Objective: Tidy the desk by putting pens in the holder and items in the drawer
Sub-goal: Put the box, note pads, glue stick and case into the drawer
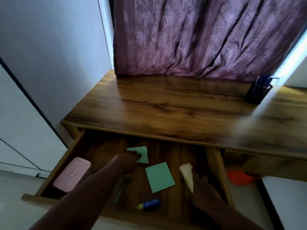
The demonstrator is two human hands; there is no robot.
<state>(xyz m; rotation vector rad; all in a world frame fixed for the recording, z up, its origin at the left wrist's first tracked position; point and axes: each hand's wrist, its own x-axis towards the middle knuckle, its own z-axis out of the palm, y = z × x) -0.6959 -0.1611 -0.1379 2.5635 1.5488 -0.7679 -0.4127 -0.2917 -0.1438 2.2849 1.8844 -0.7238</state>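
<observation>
Your drawer [216, 165] stands pulled out below the desk [166, 110]. Your left hand [127, 161] reaches to the far middle, fingertips pinched on a green note pad [143, 152]. Your right hand [201, 188] lies on a cream pad [186, 170] at the right; whether it grips, I cannot tell. A second green pad [159, 177] lies between them, a blue glue stick [149, 203] near the front, a pink case [72, 174] at the left. Pens [264, 80] stand in the black mesh holder [257, 94], far right on the desk.
</observation>
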